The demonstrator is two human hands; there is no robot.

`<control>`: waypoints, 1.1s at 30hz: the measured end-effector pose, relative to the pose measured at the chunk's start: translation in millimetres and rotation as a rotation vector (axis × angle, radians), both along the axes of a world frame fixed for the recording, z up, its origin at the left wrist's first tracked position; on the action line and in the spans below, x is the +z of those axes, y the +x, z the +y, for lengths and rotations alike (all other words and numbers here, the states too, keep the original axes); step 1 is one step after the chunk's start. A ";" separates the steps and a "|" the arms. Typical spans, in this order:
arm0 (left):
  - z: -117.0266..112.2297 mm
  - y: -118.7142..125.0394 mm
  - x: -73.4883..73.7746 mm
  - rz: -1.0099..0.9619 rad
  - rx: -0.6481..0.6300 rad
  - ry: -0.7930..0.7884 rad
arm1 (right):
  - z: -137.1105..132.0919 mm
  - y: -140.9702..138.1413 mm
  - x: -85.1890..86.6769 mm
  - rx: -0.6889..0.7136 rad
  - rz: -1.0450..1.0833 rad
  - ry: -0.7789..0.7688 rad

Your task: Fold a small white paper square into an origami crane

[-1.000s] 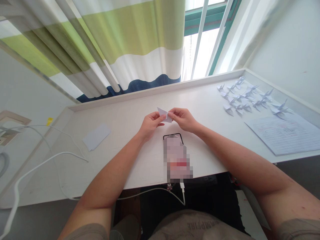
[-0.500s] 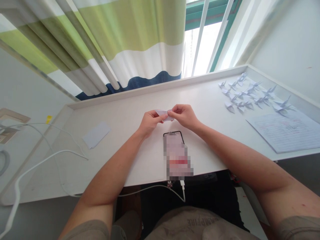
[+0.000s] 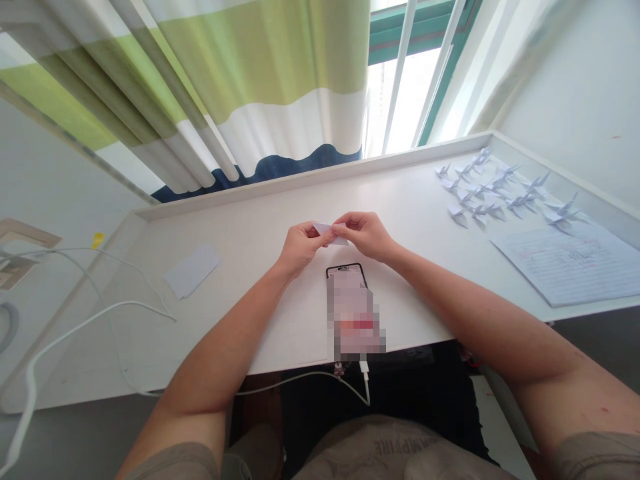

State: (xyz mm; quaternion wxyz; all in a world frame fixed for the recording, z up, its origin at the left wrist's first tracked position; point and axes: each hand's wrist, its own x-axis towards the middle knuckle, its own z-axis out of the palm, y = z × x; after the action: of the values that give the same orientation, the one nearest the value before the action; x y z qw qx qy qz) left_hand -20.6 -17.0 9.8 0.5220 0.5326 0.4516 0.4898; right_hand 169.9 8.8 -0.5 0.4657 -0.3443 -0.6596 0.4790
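A small folded piece of white paper (image 3: 323, 228) is held above the middle of the white desk. My left hand (image 3: 301, 245) pinches it from the left, thumb on top. From the right, my right hand (image 3: 364, 233) grips the same paper, its thumb and fingertips meeting the left thumb. Fingers cover much of the paper, so its exact folds are hard to make out. Just below the hands lies a phone (image 3: 345, 268) with a blurred screen.
Several folded white paper cranes (image 3: 500, 190) stand at the right rear of the desk (image 3: 240, 233). A written sheet (image 3: 575, 263) lies in front of them. On the left are plain paper slips (image 3: 193, 270) and a white cable (image 3: 120, 307); a charging plug (image 3: 364, 370) hangs from the phone.
Both hands have shifted slightly, and the folded paper has turned between them so that a pointed edge now shows below the right fingers. The phone and cranes stay in place.
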 end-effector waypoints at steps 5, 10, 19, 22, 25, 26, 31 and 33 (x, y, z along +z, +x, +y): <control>-1.2 -1.8 2.4 -0.038 -0.058 -0.034 | 3.8 3.0 -1.4 0.006 -0.057 0.046; 0.7 -5.3 2.5 -0.074 -0.160 -0.142 | 6.8 5.4 -2.6 -0.006 -0.040 0.037; 1.6 -7.8 -0.8 0.073 -0.175 -0.021 | 2.3 2.1 -3.5 -0.013 -0.015 0.013; 2.0 -8.1 -1.6 0.119 -0.166 0.000 | 3.1 2.8 -4.0 -0.017 -0.045 0.014; 2.2 -8.0 -0.9 0.144 -0.154 -0.007 | 3.8 3.3 -4.6 -0.035 -0.066 0.006; 2.3 -8.2 -0.5 0.145 -0.147 -0.013 | 3.8 3.4 -4.7 -0.031 -0.056 -0.003; 4.9 -10.8 -0.3 0.098 -0.078 -0.050 | 1.9 2.2 -4.2 0.062 0.040 -0.025; 6.2 -11.3 -1.5 0.051 -0.029 -0.045 | 1.1 1.5 -3.7 0.063 0.021 0.011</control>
State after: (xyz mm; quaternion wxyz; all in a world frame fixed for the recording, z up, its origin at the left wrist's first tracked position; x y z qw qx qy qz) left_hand -31.9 -10.8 8.3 0.5293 0.5393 0.4681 0.4582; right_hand 171.4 9.8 -4.2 0.4591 -0.3155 -0.6678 0.4937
